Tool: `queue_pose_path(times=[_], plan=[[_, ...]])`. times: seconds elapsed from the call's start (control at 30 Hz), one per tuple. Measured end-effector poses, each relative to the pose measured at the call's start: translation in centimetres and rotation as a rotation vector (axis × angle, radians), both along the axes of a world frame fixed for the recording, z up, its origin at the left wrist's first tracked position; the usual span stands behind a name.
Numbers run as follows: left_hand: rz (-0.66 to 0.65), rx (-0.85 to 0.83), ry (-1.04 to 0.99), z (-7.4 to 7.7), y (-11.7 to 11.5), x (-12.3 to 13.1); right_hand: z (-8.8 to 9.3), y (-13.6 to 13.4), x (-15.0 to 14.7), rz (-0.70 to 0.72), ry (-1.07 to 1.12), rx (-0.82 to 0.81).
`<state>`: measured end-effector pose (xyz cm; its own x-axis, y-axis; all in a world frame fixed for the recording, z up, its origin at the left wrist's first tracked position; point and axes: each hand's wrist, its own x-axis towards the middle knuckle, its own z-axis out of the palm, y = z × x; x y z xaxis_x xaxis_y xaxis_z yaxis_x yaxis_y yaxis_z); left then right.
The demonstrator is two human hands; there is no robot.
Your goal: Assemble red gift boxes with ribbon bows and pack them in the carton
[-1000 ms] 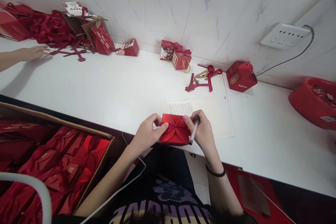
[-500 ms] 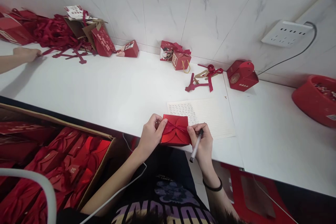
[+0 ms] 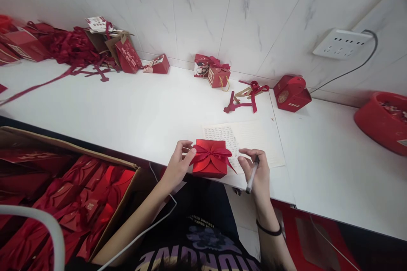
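A small red gift box (image 3: pixel 210 159) with a red ribbon bow on its lid sits at the near edge of the white table (image 3: pixel 133 110). My left hand (image 3: pixel 178 165) pinches the box's left side with thumb and fingers. My right hand (image 3: pixel 258 171) is a little to the right of the box, apart from it, with a white pen (image 3: pixel 252 174) held between its fingers, tip pointing down toward me. Under and behind the box lies a sheet of paper (image 3: pixel 254 142) with handwriting.
A cardboard carton (image 3: pixel 73 194) full of red boxes stands at lower left. Along the wall lie a heap of red ribbons and flat boxes (image 3: pixel 73 46), small red boxes (image 3: pixel 214 72), a ribbon piece (image 3: pixel 244 97), a red case (image 3: pixel 291 93), a power strip (image 3: pixel 340 43) and a red basin (image 3: pixel 384 120).
My right hand let go of the box and moved right with the pen. The other person's hand at far left has gone out of view, and a ribbon now trails from the heap.
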<state>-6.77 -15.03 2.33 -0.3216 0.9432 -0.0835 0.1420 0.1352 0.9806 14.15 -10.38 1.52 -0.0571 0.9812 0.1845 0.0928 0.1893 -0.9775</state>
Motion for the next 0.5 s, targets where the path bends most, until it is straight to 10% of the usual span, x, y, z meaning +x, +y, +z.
queue_pose_path(times=[0.23, 0.5], plan=[[0.087, 0.153, 0.113, 1.4, -0.3, 1.2, 0.8, 0.6, -0.9, 0.467, -0.263, 0.125], [-0.197, 0.942, 0.939, 2.7, -1.7, 1.7, 0.0, -0.1, -1.5, 0.297, -0.21, 0.388]])
